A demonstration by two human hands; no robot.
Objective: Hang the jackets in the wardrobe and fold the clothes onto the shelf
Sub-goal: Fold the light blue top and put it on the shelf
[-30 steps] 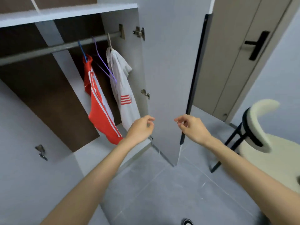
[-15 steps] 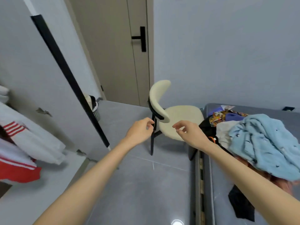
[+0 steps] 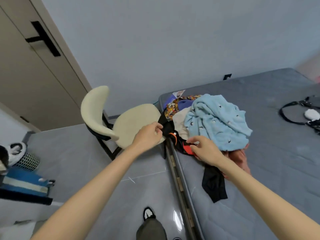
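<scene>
Head view: the clothes pile [image 3: 204,122] lay heaped on the corner of the bed [image 3: 268,196], at about one o'clock from the middle of the picture. That was where a person standing at the bedside could pick from it without leaning. A blue fleece [image 3: 218,122] was draped over the top. A black garment [image 3: 168,129] spilled out at the pile's nine o'clock, over the bed edge towards the chair [image 3: 131,123]. A red scrap [image 3: 187,150] showed at the pile's seven o'clock. No wardrobe or shelf was in sight, so I judged nothing from this heap had yet been dealt with and the next piece was being chosen.

Both arms were stretched out towards that low edge of the pile, I'd say to catch the loose cloth there rather than lift the fleece. The left hand [image 3: 147,135] hung at the black garment's nine o'clock. Its fingers [image 3: 158,126] were loosely curled with only a narrow gap to the thumb, just beside the cloth, and I could not tell if they touched it. The right hand [image 3: 206,151] hovered over the red scrap, its fingers [image 3: 192,141] bent and nearly meeting the thumb. I saw no cloth caught between them.
</scene>
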